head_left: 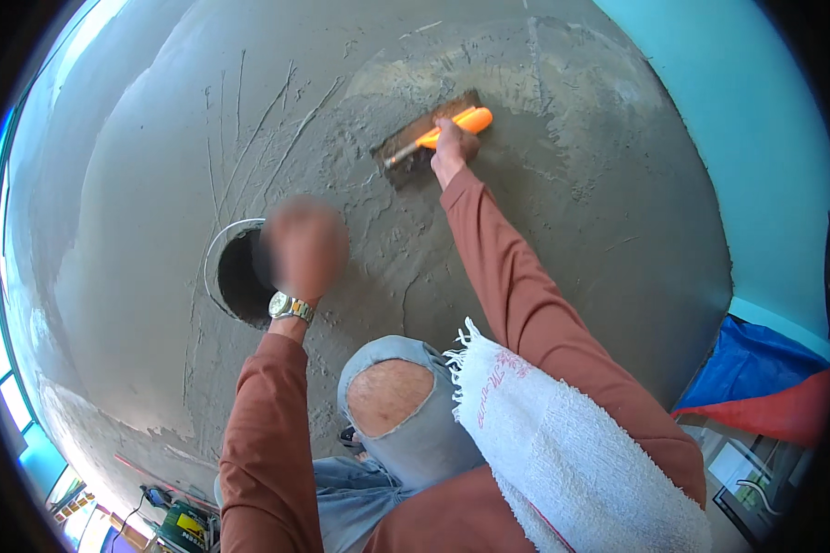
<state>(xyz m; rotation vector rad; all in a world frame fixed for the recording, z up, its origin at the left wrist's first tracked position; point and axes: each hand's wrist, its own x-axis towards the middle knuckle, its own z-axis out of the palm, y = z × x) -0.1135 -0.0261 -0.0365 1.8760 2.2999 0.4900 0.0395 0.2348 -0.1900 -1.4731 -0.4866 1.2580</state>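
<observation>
My right hand (455, 147) is wrapped round the orange handle of a plastering trowel (420, 132). The trowel's long rectangular blade, coated in grey mortar, lies against the rough mortar surface (360, 157), ahead and right of centre. To the left, a dark bucket (242, 276) with a thin wire handle has its mouth toward me; its contents are too dark to make out. Over the bucket's right edge is my left hand (306, 244), with a metal watch (290, 306) on the wrist. That hand is smeared, so its fingers and any hold on the bucket do not show.
Scored lines and lumps mark the mortar beyond the bucket. At the right rises a teal wall (747, 120), with a blue and red tarp (742, 364) by its lower end. A white towel (563, 433) hangs across me. Lower left is a green case (183, 525).
</observation>
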